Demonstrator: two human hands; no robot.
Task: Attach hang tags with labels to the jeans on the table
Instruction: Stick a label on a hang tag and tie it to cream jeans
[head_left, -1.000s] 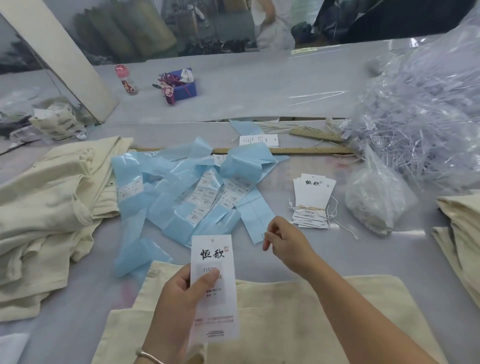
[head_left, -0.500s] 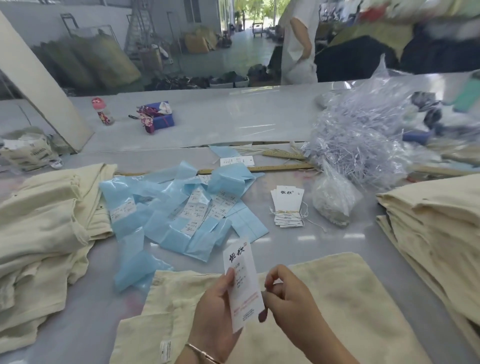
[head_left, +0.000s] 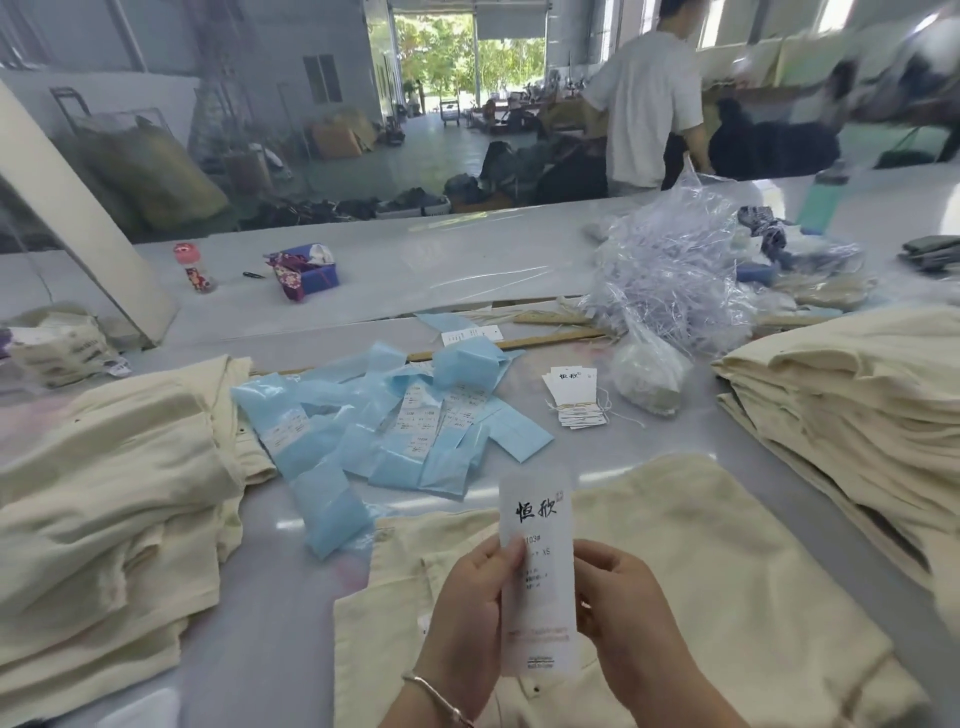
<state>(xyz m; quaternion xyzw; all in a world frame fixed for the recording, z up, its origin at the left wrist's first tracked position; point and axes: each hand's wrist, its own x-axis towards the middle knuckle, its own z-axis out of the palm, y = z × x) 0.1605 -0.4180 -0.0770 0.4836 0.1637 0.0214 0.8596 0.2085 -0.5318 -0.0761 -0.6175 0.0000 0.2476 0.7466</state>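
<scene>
Compared with half a second ago, the hang tag (head_left: 537, 577) now stands upright and faces the camera squarely, where before it leaned to the right, and the right hand (head_left: 621, 618) has closed onto its right edge instead of hovering just beside it. The left hand (head_left: 470, 616) grips the tag's left edge, thumb across the front; a bracelet (head_left: 441, 696) sits on that wrist. Both hands hold the tag above the cream jeans (head_left: 691, 582) spread flat on the surface (head_left: 270, 613) directly in front of the person. The view has also tilted up, showing more of the hall and a person in a white shirt (head_left: 644, 98) at the far side.

A rumpled heap of cream jeans (head_left: 104, 499) lies to the left, and a neat folded stack (head_left: 852, 415) to the right. Between them, beyond the tag, blue label strips (head_left: 374, 431) lie scattered, with a bundle of tags (head_left: 574, 397) just right of them and a small plastic bag (head_left: 647, 374) beside that. A large tangle of clear plastic (head_left: 675, 275) sits further back on the right, a wooden ruler (head_left: 524, 343) behind the strips, and a small bottle (head_left: 195, 267) and a blue box (head_left: 311, 270) at the far left.
</scene>
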